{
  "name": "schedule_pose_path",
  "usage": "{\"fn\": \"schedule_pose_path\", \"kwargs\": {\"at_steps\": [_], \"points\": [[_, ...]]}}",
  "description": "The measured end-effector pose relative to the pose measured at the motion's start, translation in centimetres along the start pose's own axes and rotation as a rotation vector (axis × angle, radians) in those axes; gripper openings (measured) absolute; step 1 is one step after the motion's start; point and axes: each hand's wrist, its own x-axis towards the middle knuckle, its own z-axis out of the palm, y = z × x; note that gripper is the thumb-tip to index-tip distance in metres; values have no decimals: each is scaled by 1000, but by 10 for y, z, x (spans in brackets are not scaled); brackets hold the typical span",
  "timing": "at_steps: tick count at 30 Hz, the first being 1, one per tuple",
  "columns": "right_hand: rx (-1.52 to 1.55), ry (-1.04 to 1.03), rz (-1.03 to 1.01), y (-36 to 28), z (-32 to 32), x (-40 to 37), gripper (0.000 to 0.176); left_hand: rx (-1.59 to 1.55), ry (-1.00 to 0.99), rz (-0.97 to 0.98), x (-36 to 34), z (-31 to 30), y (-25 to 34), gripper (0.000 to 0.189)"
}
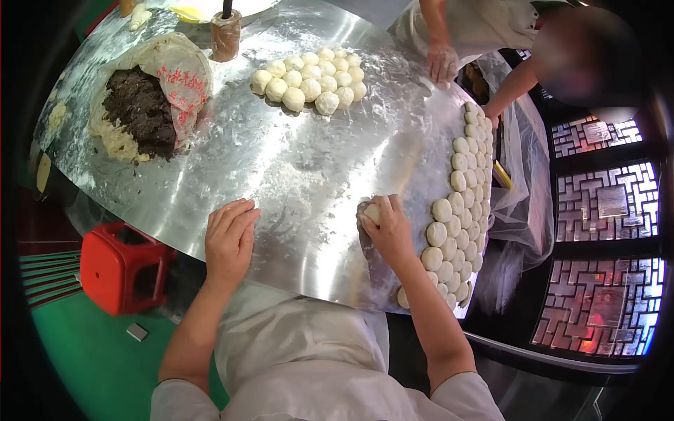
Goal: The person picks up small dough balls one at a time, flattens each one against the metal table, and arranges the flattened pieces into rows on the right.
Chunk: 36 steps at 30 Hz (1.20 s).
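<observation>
On the floured metal table (295, 189), my right hand (390, 228) curls its fingers round a pale dough ball (373, 212), pressed close to the surface. My left hand (230, 231) lies near the front edge with its fingers stretched out, holding nothing. Right of my right hand, flattened dough rounds (435, 234) stand in crowded rows along the table's edge. Farther back, a cluster of rounder dough balls (293, 99) sits in the upper middle.
A plastic bag (184, 84) of dark filling (137, 112) lies open at the left. Behind it stands a brown cylindrical container (225, 38) with a dark handle. A red stool (105, 270) is below left. Across the table, a co-worker's hand (442, 64) hangs near the edge.
</observation>
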Motion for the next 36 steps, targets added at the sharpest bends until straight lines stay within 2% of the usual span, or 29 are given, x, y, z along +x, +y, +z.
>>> {"fn": "schedule_pose_path", "kwargs": {"at_steps": [4,7,9,10,11,13,14,15,17,18,19,21,22,24,25,27,28,30,31,33,35,36], "points": [[-33,49,-4,-1,5,7,42,6,-22,8,0,-1,-1,21],[-94,-44,17,-9,-9,12,41,4,-22,9,1,-1,-1,22],[-178,85,-135,-19,-36,17,43,-5,-25,0,0,-1,-1,22],[-86,16,9,-26,-50,24,45,-1,-25,-4,0,-1,-1,22],[-88,13,13,-21,-48,33,45,6,-24,-7,0,-1,-1,23],[-72,121,-72,-10,-37,52,51,1,-24,-4,1,0,-2,22],[-70,137,-116,-13,-25,58,61,-4,-21,-1,0,-1,-2,22],[-69,137,-117,-9,-5,62,61,-3,-21,0,-1,-1,-2,22],[-334,199,-174,4,27,67,70,5,-19,-5,0,0,-2,22],[-304,116,-145,4,23,67,74,9,-18,-3,-1,-1,-2,22],[-302,118,-143,14,19,62,74,1,-16,11,-2,-1,-2,22],[7,119,-61,38,11,54,63,-2,7,9,-1,-2,-4,22],[2,109,-65,32,3,43,63,3,12,21,0,-2,-4,22],[166,-30,80,19,-17,8,42,-6,1,44,0,-1,-2,22],[162,-27,91,12,-19,-11,42,-1,5,39,1,0,-2,22],[363,92,-217,-6,-17,-39,29,6,4,27,-1,0,-1,21],[366,93,-210,-13,-20,-43,29,13,5,38,0,0,-2,21],[338,-76,-144,-27,-28,-53,32,16,-7,56,1,1,-1,21],[342,-73,-135,-31,-28,-51,32,17,-6,55,1,1,-2,21],[262,60,-159,-39,-26,-34,33,23,-9,57,1,1,-1,21],[204,52,-149,-51,-7,-11,39,33,-3,56,1,2,-1,22],[21,155,-223,-52,16,-1,41,35,-5,58,0,1,-2,22]]}}
